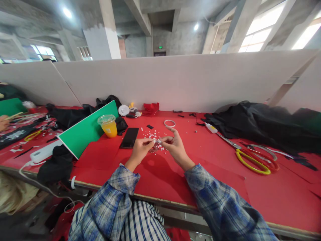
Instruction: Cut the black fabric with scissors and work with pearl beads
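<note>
My left hand and my right hand meet above the red table, fingertips nearly touching. Each pinches at something small and whitish between thumb and forefinger, too small to name. The other fingers of my right hand are partly raised. Under and around the fingertips lie several small white beads, scattered on the red surface. Just left of my left hand is a black phone. A white ring lies a little beyond my right hand.
A cup of orange drink stands by a leaning green board. To the right lie yellow-handled scissors, a small white bottle and black cloth. A grey partition closes the back. Another person's hand shows far left.
</note>
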`<state>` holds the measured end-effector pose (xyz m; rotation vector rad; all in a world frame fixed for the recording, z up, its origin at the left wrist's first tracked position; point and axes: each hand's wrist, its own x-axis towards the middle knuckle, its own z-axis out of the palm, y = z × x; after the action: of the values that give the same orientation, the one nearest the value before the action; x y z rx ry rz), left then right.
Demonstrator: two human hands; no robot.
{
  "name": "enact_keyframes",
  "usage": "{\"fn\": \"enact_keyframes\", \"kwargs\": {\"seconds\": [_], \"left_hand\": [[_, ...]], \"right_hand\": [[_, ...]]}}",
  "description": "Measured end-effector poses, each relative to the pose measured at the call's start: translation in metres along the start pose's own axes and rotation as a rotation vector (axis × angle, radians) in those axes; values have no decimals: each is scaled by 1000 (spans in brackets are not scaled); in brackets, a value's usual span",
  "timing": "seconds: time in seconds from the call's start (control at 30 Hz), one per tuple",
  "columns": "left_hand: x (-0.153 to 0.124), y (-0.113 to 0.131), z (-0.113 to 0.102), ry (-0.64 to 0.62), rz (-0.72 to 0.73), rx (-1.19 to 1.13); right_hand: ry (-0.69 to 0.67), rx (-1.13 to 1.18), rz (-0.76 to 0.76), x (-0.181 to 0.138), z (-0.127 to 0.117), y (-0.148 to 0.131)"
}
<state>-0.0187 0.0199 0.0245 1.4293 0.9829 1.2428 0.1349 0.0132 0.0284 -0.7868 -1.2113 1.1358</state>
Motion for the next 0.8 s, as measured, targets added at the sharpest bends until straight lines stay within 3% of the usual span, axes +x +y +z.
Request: {"fn": "enact_keyframes", "kwargs": {"seconds": [0.3,0.53,0.63,0.8], "left_hand": [[-1,0,3,40,15,48],[0,-2,5,167,165,281],[2,-4,4,128,176,290],[3,-8,1,84,426,540]], "right_hand": [[-12,27,24,0,0,4],[16,67,48,0,0,1],[44,59,56,1,-1,0],[56,24,63,2,-2,6]]}}
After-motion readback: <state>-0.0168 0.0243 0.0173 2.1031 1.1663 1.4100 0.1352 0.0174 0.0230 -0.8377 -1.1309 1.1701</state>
